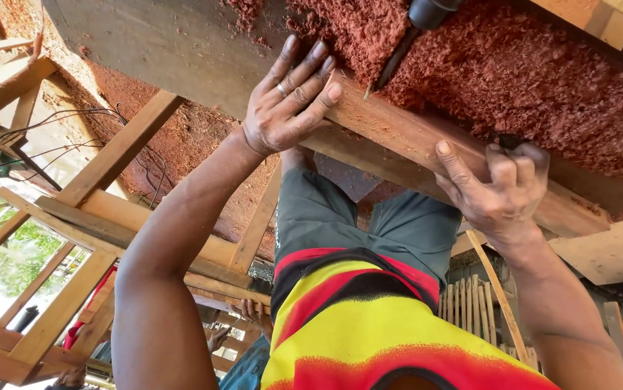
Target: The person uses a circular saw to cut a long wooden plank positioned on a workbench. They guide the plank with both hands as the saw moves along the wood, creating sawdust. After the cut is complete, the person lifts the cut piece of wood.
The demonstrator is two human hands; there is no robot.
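Note:
A long wooden plank point(398, 133) runs from upper left to lower right across a work surface. My left hand point(290, 94), with a ring on one finger, presses flat on the plank, fingers stretched toward a heap of red sawdust point(514, 72). Farther along, my right hand point(499, 188) grips the plank's near edge, thumb on top and fingers curled over it. A black tool part point(427, 11) with a dark rod sticks out of the sawdust just beyond my left fingertips. Below are my grey trousers and yellow, red and black shirt.
Wooden frames and beams point(109, 159) stand at the left, with dark cables point(51, 123) hanging near them. Upright wooden slats point(470, 303) are stacked at the lower right. Another person's hand point(254, 314) shows low in the middle, beside my leg.

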